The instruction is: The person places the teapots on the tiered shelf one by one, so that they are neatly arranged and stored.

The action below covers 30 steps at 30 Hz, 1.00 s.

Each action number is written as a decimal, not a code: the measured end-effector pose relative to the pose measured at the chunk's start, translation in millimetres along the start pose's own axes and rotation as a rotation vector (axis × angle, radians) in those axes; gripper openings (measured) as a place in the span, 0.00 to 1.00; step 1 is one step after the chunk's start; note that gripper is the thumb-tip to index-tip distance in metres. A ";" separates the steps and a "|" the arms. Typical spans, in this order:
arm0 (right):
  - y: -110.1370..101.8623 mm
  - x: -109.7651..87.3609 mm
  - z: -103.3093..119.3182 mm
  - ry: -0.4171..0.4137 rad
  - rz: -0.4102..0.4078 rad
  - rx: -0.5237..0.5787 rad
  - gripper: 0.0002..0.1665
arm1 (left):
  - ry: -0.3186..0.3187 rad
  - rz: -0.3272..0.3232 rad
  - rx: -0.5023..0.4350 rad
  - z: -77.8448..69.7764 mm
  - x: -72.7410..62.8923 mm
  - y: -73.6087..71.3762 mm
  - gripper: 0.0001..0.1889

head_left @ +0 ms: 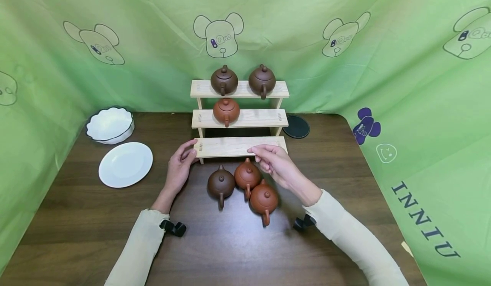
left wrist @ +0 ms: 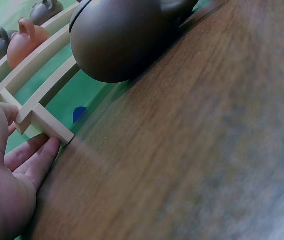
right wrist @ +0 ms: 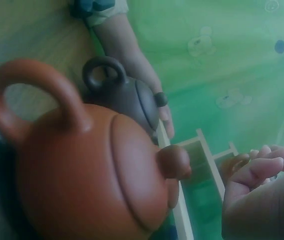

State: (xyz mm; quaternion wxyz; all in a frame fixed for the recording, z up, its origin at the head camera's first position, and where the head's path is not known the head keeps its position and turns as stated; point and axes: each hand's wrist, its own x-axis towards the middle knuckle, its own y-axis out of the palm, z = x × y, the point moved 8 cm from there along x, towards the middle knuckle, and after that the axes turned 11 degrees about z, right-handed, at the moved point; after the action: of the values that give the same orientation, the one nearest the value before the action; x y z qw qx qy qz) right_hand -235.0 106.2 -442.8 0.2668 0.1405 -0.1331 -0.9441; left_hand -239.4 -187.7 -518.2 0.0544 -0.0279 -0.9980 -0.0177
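Observation:
My left hand [head_left: 179, 166] grips the left end of the bottom step of a three-step wooden rack [head_left: 230, 147]. In the left wrist view the thumb lies over the step's corner and fingers touch its leg [left wrist: 52, 125]. Loosely curled, my right hand [head_left: 277, 161] hovers by the bottom step's right front edge, with nothing visible in it. On the table below stand a dark brown teapot [head_left: 220, 183] and two reddish teapots, one nearer the rack [head_left: 246, 176] and one in front [head_left: 264, 199]. The front reddish teapot [right wrist: 82, 175] fills much of the right wrist view.
Two dark brown teapots, left [head_left: 224, 81] and right [head_left: 262, 81], stand on the top step. A reddish teapot [head_left: 226, 112] sits on the middle step. Left are a scalloped white bowl [head_left: 110, 124] and a white plate [head_left: 125, 165]; a dark round coaster [head_left: 297, 127] lies right.

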 end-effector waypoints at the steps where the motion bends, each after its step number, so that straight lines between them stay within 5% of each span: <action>1: -0.9 -1.9 -1.2 0.003 -0.002 -0.005 0.15 | -0.002 -0.001 0.003 -0.1 -0.1 -0.2 0.21; 21: -28.6 -38.5 -28.9 0.080 -0.066 -0.040 0.09 | -0.015 -0.005 0.009 -0.2 -0.3 -0.2 0.20; 30: -40.8 -52.4 -41.8 0.088 -0.090 -0.140 0.08 | -0.018 -0.001 0.014 -0.6 -0.5 -0.3 0.21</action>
State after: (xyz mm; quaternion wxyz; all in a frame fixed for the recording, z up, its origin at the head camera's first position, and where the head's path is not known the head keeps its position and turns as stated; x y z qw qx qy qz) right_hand -197.1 160.8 -484.6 0.2391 0.1687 -0.0485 -0.9550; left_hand -238.8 -188.0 -517.7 0.0458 -0.0269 -0.9985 -0.0106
